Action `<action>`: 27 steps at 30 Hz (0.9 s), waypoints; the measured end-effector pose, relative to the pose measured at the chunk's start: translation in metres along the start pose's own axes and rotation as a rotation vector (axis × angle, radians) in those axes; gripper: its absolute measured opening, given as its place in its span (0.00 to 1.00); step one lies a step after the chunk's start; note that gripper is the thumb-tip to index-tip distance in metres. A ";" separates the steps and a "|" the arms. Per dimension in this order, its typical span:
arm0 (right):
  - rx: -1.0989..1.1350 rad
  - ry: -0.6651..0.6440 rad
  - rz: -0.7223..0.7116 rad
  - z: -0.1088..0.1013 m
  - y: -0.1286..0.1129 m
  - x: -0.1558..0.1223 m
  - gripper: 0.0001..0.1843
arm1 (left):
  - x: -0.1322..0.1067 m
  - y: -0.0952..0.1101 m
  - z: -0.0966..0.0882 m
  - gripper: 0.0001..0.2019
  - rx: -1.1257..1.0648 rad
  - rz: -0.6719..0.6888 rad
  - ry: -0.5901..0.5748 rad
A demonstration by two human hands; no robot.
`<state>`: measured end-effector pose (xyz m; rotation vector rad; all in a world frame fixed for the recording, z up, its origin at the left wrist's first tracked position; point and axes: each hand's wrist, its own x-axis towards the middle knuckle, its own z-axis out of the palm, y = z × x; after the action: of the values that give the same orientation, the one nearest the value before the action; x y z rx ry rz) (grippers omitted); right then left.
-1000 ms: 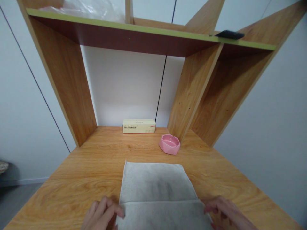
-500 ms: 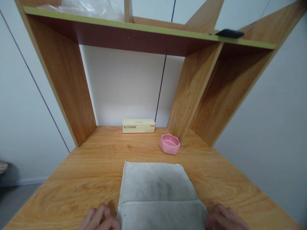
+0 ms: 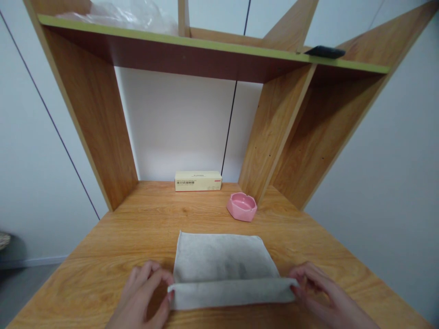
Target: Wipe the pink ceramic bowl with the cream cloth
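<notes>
A grey cloth (image 3: 222, 262) lies on the wooden desk (image 3: 137, 228) in front of me, its near part doubled over into a fold. My left hand (image 3: 144, 297) pinches the left end of that folded edge. My right hand (image 3: 322, 294) pinches the right end, fingers closed on the fabric. The fold runs straight between the two hands.
A pink ashtray (image 3: 242, 206) sits behind the cloth to the right. A cream box (image 3: 198, 181) lies against the back wall. Wooden shelf uprights stand left and right; a shelf above holds a plastic bag (image 3: 130, 13) and a dark object (image 3: 325, 51).
Both hands have moved forward, away from me, carrying the near edge of the cloth over itself. The visible flat part of the cloth is now shorter.
</notes>
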<state>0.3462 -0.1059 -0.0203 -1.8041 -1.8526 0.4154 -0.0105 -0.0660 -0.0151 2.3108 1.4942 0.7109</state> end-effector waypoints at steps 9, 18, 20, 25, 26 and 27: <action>-0.096 0.274 0.058 0.017 0.009 0.015 0.18 | 0.017 0.000 0.011 0.13 0.092 -0.046 0.084; -0.191 -0.002 0.031 0.017 0.020 -0.004 0.22 | 0.006 -0.002 0.019 0.11 0.042 -0.025 0.014; -0.188 0.050 0.030 0.016 0.017 -0.002 0.15 | 0.007 0.001 0.022 0.09 0.036 -0.036 0.028; 0.006 0.125 -0.014 0.005 0.006 0.008 0.11 | 0.010 0.008 0.011 0.07 0.033 -0.053 0.074; 0.048 0.122 -0.010 0.004 0.004 0.012 0.11 | 0.013 0.009 0.008 0.08 0.033 -0.054 0.056; 0.080 0.115 0.002 0.004 0.003 0.017 0.13 | 0.017 0.008 0.006 0.08 0.038 -0.061 0.037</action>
<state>0.3465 -0.0881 -0.0228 -1.7399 -1.7325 0.3732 0.0053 -0.0536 -0.0119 2.2805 1.6002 0.7194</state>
